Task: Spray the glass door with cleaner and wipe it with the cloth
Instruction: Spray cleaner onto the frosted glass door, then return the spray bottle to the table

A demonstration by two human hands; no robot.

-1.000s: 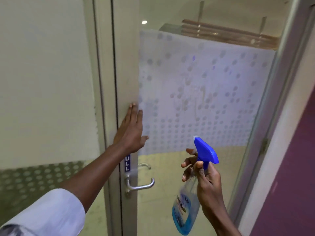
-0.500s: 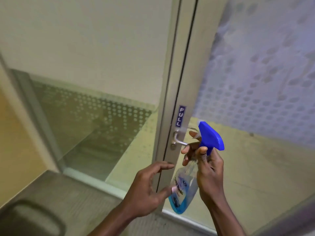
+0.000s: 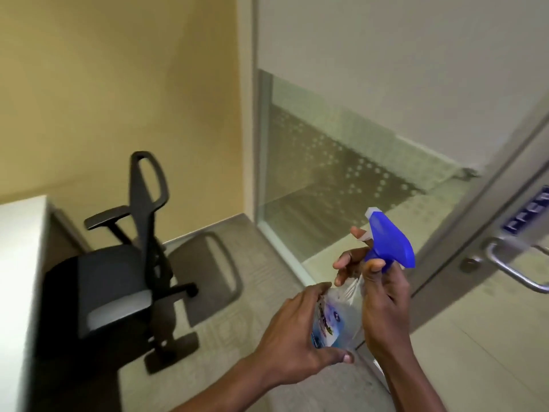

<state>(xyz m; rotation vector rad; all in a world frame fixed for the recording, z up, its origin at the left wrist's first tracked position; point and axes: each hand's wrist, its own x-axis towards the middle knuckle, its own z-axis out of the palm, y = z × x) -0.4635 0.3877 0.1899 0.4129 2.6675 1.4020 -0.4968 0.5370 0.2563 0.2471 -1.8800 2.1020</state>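
Although the door [image 3: 487,337] sits at the right edge of view, the head is turned away toward the wall corner and a chair [image 3: 124,269], so wiping looks not yet begun, and whether the glass is sprayed cannot be told from here. No cloth is visible. The bottle [image 3: 338,316] is in both hands: the right hand [image 3: 383,298] wraps its neck under the blue trigger, the left hand [image 3: 297,331] cups its body.

Both hands were taken up by the spray bottle [image 3: 335,319], the left hand [image 3: 292,337] wrapping its body, the right hand [image 3: 377,295] at its neck. A black office chair [image 3: 118,278] and white surface [image 3: 20,263] crowded the left. The door handle [image 3: 514,269] jutted out at right; bare floor [image 3: 237,367] lay between.
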